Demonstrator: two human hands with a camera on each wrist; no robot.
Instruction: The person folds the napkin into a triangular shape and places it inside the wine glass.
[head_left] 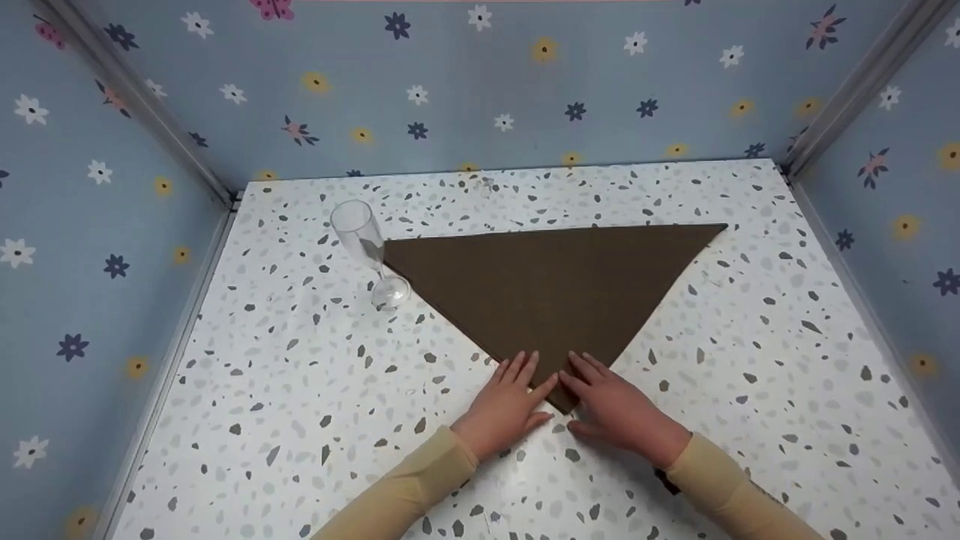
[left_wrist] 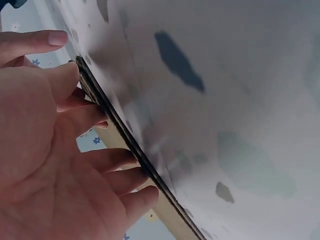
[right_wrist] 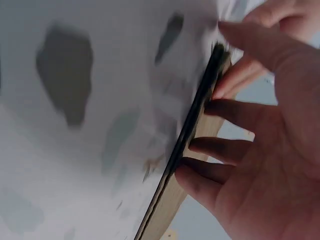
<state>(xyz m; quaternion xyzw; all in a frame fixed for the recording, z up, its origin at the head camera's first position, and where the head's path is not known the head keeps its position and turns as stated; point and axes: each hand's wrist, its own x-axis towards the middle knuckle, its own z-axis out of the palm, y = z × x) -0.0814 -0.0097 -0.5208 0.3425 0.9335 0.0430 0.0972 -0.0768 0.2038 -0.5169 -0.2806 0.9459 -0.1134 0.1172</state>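
A brown cloth napkin (head_left: 547,292) lies folded into a triangle, its long edge at the back and its point toward the person. On the left side near that point rest the fingertips of my left hand (head_left: 501,409), fingers spread. My right hand (head_left: 626,409) lies opposite, its fingers straight on the cloth's right side near the same point. Both thumbs reach the table just in front of the tip. In the left wrist view the layered edge of the napkin (left_wrist: 135,145) runs beneath the fingertips; the right wrist view shows the napkin's other edge (right_wrist: 182,140) likewise.
A clear stemmed glass (head_left: 367,244) stands at the napkin's left corner, its foot overlapping the cloth's edge in the head view. The white speckled tabletop (head_left: 300,420) is bounded by blue flowered panels (head_left: 480,90) at the back and both sides.
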